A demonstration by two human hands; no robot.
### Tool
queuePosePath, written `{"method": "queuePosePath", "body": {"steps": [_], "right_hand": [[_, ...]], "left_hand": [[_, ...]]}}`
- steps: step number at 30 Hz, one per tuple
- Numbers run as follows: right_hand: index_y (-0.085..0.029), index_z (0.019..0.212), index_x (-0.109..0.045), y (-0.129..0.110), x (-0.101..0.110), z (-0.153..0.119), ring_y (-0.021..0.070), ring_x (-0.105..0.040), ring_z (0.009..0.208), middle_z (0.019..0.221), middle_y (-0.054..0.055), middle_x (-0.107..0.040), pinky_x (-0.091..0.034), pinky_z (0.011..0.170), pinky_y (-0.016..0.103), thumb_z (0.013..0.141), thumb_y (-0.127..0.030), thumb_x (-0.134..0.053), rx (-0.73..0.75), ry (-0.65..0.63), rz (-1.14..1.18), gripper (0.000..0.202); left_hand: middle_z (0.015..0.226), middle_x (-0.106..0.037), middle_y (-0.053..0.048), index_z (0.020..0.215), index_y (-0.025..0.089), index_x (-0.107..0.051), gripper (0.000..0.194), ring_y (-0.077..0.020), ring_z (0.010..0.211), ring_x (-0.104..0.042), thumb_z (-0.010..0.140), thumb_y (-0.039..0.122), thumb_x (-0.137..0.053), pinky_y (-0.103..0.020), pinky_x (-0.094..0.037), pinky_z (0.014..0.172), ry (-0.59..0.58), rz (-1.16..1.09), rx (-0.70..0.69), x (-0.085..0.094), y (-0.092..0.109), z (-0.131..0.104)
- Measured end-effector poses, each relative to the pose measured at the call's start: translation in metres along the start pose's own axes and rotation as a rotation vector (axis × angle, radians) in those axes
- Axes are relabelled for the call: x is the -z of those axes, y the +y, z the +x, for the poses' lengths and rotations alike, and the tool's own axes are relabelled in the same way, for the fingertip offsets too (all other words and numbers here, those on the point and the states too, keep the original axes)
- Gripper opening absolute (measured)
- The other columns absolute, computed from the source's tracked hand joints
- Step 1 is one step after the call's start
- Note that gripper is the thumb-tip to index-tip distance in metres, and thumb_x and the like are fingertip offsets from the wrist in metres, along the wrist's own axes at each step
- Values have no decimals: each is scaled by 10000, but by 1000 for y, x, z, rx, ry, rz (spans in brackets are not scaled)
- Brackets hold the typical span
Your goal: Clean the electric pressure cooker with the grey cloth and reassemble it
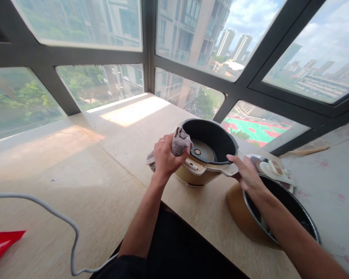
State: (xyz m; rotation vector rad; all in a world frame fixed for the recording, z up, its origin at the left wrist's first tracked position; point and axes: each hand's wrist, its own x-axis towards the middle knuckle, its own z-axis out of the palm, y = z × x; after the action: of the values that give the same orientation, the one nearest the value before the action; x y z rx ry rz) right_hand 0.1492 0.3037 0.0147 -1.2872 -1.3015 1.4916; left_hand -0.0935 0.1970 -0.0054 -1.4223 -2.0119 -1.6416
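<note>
A round cooker body [199, 177] with a dark, hollow inside and a pale rim stands on the stone counter. My left hand [168, 157] grips a grey-brown cloth [180, 142] against the left side of the rim; part of the cloth hangs out behind the hand. On the right, my right hand [246, 170] holds the cooker's pale rim by its front right edge, thumb on top and the other fingers partly hidden below. A round metal piece shows at the centre of the cooker's floor.
Below my right forearm is a large gold-brown inner pot [238, 209] with a black inside. A white and brown lid [275, 170] lies behind it. A grey cable [61, 216] and red packet [2, 244] are at left. Windows [192, 35] border the counter [104, 174].
</note>
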Motion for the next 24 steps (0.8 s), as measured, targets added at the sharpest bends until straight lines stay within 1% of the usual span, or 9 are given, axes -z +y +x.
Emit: {"method": "queuePosePath", "body": {"steps": [3,6,10,13,15,17,20,22,24], "right_hand": [[-220,826,-536,-5,2,9,118,-493,538,645,-51,-533,-443,417,229,553,-372,-873,-10,-4,-26,460],[-225,826,-529,-10,4,20,120,-506,540,638,-54,-548,-443,427,229,551,-334,-848,-26,-3,-57,435],[-230,869,-538,-14,10,36,127,-541,567,677,-50,-583,-442,439,224,546,-325,-836,-31,-42,-109,449],[-226,904,-556,-17,17,48,130,-548,572,701,-44,-600,-416,428,219,525,-321,-843,-25,-107,-140,485],[-224,916,-570,-18,23,56,132,-547,568,692,-45,-601,-418,434,221,523,-318,-846,-16,-150,-153,490],[-220,943,-593,-20,29,64,145,-572,591,714,-35,-629,-450,466,234,541,-314,-846,1,-213,-162,484],[-212,1014,-632,-23,36,75,193,-651,705,838,6,-706,-521,559,268,582,-320,-837,27,-358,-165,490],[-209,1054,-647,-26,39,81,224,-683,768,900,27,-733,-551,614,292,596,-332,-831,27,-429,-178,508],[-215,1080,-662,-30,41,87,250,-701,810,935,37,-747,-570,647,315,589,-331,-829,16,-464,-204,531]], "left_hand": [[1000,-690,-98,1065,219,-608,363,-297,991,-652,820,468,-705,-422,-481,886,42,1,126,-9,-3,16],[1005,-699,-103,1075,223,-595,374,-310,1005,-666,854,518,-662,-430,-490,884,75,-37,261,-20,-11,25],[1023,-706,-114,1097,219,-594,446,-332,1029,-673,846,585,-644,-458,-496,908,112,-12,332,-26,-20,31],[1045,-718,-109,1093,230,-596,443,-325,1025,-676,850,598,-633,-467,-502,922,150,-42,369,-29,-25,37],[1056,-725,-104,1077,239,-600,426,-321,1019,-678,851,598,-635,-476,-502,933,148,-97,402,-30,-30,43],[1066,-727,-102,1063,243,-612,421,-322,1033,-675,839,597,-657,-482,-493,955,130,-152,425,-32,-38,50],[1082,-725,-104,1052,236,-641,432,-326,1065,-666,817,595,-690,-475,-477,987,90,-219,450,-36,-52,58],[1095,-724,-100,1052,233,-659,429,-317,1077,-663,816,589,-693,-459,-472,1001,75,-274,471,-39,-62,59],[1103,-726,-88,1058,234,-674,417,-300,1080,-662,822,577,-688,-435,-476,1004,62,-339,497,-43,-70,56]]}}
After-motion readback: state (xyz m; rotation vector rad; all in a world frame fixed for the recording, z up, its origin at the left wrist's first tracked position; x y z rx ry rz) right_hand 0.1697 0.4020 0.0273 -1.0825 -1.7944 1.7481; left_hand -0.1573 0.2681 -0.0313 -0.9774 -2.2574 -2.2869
